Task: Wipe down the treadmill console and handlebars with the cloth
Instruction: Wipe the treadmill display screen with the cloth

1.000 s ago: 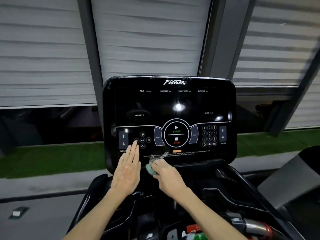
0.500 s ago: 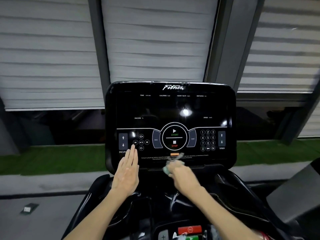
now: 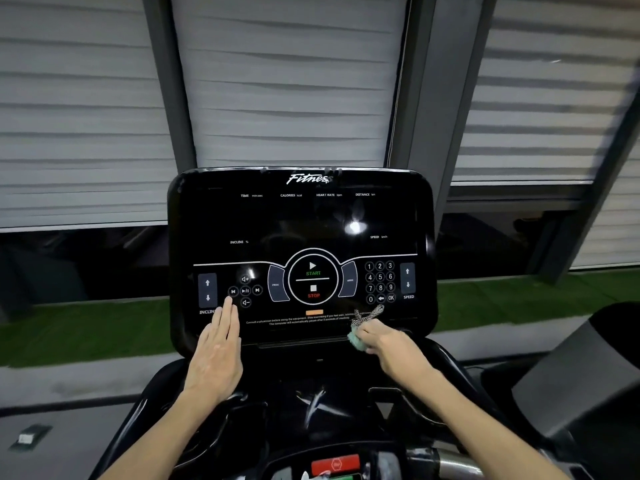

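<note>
Nearest, a red button (image 3: 336,464) sits at the bottom edge, its marking too small to read. The left hand (image 3: 218,351) still lies flat, fingers straight and together, on the lower left of the console (image 3: 301,216). The right hand (image 3: 391,344), fingers curled round the bunched cloth (image 3: 358,336), has slid it from the middle of the lower strip to the right, under the number pad. That strip looks nearly wiped; the handlebars are likely still to do. Farther up: START, STOP, INCLINE, SPEED, TIME, CALORIES, HEART RATE, DISTANCE, "Fitness".
</note>
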Action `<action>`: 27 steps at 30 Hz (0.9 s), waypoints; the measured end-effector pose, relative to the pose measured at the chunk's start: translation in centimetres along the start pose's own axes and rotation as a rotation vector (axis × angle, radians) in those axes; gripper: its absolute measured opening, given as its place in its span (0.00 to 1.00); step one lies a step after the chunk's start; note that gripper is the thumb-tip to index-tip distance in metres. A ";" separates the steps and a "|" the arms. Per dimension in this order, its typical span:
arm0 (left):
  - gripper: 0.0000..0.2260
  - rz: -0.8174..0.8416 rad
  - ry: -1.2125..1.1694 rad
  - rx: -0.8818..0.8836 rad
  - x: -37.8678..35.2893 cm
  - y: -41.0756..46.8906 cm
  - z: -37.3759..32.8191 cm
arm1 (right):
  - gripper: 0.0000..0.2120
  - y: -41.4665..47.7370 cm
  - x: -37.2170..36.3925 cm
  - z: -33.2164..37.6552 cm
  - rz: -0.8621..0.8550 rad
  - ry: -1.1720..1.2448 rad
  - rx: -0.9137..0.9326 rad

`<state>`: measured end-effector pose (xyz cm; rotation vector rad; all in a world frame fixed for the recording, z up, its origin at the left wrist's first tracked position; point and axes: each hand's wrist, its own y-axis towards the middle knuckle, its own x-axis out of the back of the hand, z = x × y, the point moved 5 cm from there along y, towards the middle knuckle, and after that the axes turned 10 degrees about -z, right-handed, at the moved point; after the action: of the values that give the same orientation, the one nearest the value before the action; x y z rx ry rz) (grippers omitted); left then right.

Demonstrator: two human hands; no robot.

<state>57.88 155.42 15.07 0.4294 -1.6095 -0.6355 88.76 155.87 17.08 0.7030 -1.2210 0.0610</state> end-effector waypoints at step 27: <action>0.27 0.016 0.115 -0.081 0.6 -0.2 1.0 | 0.24 -0.6 -0.9 2.0 -0.159 -0.045 0.117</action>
<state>56.84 155.05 15.32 0.3859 -1.4717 -0.6506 87.04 154.67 16.38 0.9063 -1.2080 -0.0158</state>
